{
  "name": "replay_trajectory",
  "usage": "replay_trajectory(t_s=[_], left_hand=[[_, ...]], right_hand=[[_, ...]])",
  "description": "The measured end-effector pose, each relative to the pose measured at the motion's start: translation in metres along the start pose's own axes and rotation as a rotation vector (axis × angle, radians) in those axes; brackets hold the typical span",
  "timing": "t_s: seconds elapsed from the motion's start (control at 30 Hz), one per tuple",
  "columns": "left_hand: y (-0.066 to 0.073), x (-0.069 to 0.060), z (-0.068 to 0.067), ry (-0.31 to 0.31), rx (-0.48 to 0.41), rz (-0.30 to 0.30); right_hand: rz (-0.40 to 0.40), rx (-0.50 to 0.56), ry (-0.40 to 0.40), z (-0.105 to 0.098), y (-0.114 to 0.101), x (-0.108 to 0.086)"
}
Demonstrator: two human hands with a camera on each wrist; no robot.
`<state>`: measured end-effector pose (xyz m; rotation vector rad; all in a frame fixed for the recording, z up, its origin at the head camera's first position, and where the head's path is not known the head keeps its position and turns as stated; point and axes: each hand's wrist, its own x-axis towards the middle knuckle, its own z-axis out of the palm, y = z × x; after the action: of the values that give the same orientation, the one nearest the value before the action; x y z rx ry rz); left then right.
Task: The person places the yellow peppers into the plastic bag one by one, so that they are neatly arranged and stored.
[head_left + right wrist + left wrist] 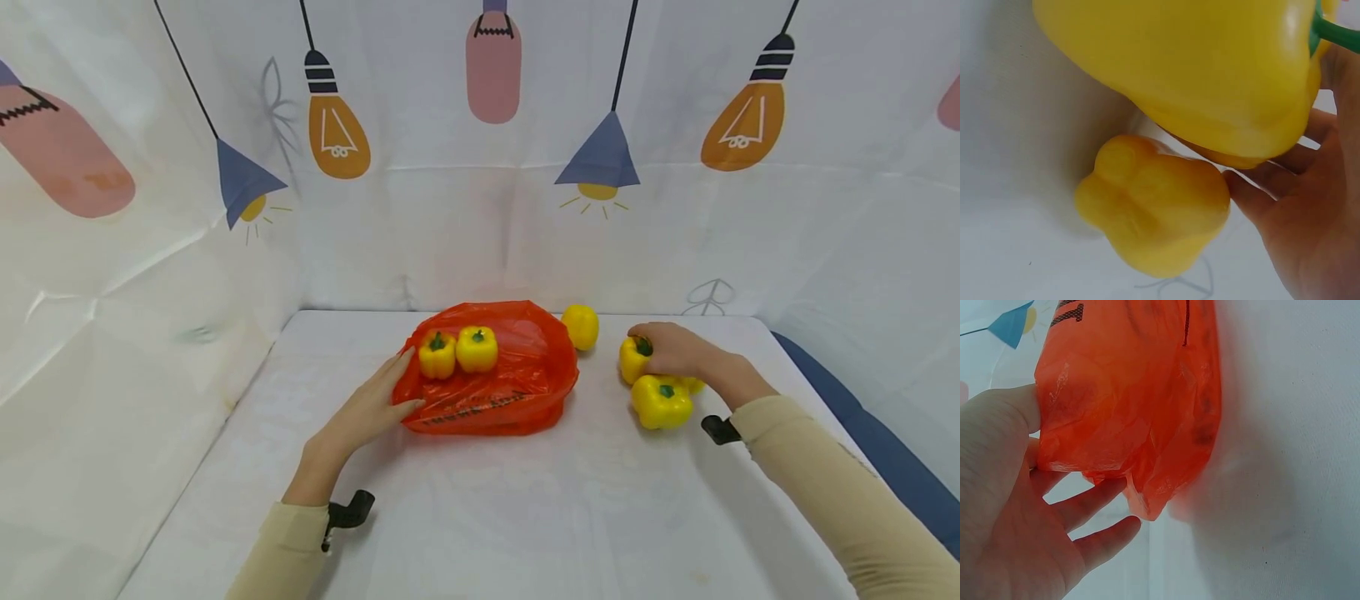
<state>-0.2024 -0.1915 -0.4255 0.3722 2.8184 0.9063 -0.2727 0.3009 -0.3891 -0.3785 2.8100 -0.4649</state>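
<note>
In the head view an open red plastic bag [480, 417] stands mid-table, with two yellow bell peppers [437, 356] in its mouth. My left hand [366, 408] touches the bag's left side, fingers spread; in the left wrist view its fingers [1100, 547] reach past the bag's edge. On the right, my right hand [673, 350] grips a yellow bell pepper [632, 360] from above, near its green stem. A second pepper [662, 403] lies just in front of that hand, large in the right wrist view. Part of a third [696, 385] shows behind it.
Another yellow bell pepper [581, 327] sits at the back, just right of the bag. The white table [525, 517] meets a white curtain [450, 225] printed with lamps at its back edge. Something dark blue [862, 425] lies beyond the table's right edge.
</note>
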Motion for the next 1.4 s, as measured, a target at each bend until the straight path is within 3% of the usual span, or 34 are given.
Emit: replay_trajectory(t_s=[0.27, 0.53, 0.8, 1.4], left_hand=[[0.001, 0.0, -0.001, -0.003, 0.008, 0.002], [0.001, -0.001, -0.001, -0.003, -0.003, 0.0], [0.0, -0.001, -0.001, 0.001, -0.006, 0.004], [0.001, -0.003, -0.001, 0.025, -0.002, 0.044]], right_hand=[[-0.05, -0.063, 0.053, 0.002, -0.001, 0.001], [-0.04, -0.052, 0.05, 0.005, -0.001, 0.004], [-0.056, -0.091, 0.121, 0.007, -0.001, 0.008], [-0.149, -0.063, 0.215, 0.004, -0.026, 0.01]])
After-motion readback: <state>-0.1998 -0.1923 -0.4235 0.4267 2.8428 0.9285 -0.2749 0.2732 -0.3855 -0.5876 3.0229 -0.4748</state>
